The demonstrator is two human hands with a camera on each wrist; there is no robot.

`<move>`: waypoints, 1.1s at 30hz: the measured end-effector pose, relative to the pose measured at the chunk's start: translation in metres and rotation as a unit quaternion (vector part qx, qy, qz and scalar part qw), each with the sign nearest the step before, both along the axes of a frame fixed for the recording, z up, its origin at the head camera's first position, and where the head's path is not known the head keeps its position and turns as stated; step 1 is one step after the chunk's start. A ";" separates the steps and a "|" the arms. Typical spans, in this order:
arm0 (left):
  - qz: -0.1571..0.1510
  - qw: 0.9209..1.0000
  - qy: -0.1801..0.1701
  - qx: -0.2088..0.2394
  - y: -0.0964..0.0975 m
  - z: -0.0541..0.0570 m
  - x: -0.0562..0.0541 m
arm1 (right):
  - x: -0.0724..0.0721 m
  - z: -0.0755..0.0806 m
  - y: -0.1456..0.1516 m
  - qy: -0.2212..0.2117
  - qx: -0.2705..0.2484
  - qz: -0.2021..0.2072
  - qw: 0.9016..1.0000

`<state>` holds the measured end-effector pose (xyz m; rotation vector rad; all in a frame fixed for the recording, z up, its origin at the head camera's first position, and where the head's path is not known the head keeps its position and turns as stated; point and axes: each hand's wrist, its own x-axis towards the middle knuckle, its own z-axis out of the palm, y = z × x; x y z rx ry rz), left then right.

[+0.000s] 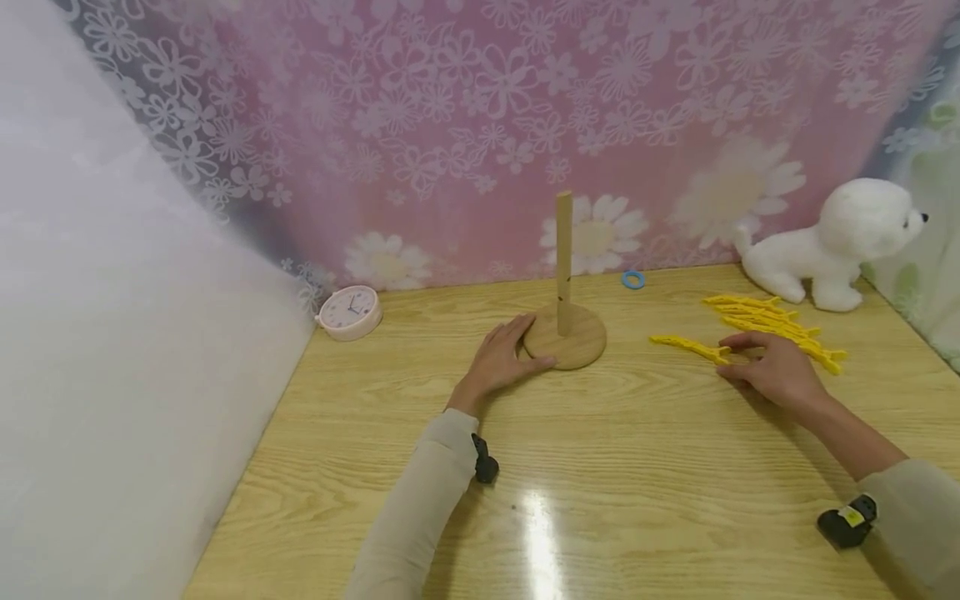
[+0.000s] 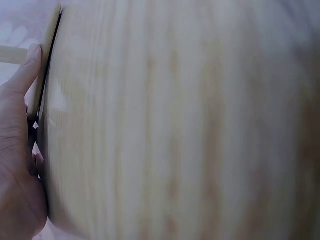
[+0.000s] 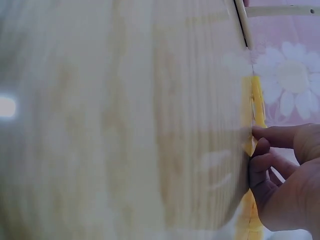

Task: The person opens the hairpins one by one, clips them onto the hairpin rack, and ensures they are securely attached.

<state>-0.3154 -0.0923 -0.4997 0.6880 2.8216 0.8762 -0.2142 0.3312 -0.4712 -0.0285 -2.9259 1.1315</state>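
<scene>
A round wooden base (image 1: 585,346) carries an upright wooden post (image 1: 564,258) with small holes low on its side. My left hand (image 1: 501,360) grips the base's left edge, thumb at the front and fingers round the back; in the left wrist view the thumb (image 2: 31,67) lies along the rim. On the right, my right hand (image 1: 780,371) pinches the forked end of a yellow plastic branch (image 1: 686,343) lying low at the tabletop. Behind that hand is a pile of several similar yellow branches (image 1: 772,317), partly covered by it.
A small blue ring (image 1: 633,279) lies near the table's back edge. At the back left is a pink round clock (image 1: 350,312), and a white toy dog (image 1: 832,242) stands at the back right. A flowered pink curtain (image 1: 450,142) hangs behind the wooden table (image 1: 637,483).
</scene>
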 end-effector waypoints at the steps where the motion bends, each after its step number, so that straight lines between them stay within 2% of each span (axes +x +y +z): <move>1: 0.000 1.000 0.000 -0.002 0.000 -0.001 -0.001 | 0.000 0.000 0.000 -0.004 -0.007 -0.002 1.000; 7: -0.003 1.000 0.008 -0.010 0.001 -0.002 -0.004 | -0.001 0.002 -0.003 -0.022 -0.067 -0.015 0.997; 10: -0.002 1.000 0.007 -0.012 0.002 -0.002 -0.004 | -0.002 0.004 -0.007 -0.008 -0.068 -0.020 0.997; 17: 0.003 1.000 0.008 -0.011 0.002 -0.001 -0.001 | -0.008 0.010 -0.026 0.055 -0.032 -0.020 0.998; 33: 0.004 1.000 0.008 -0.009 0.000 -0.003 -0.004 | -0.037 0.016 -0.069 0.104 -0.044 -0.016 0.993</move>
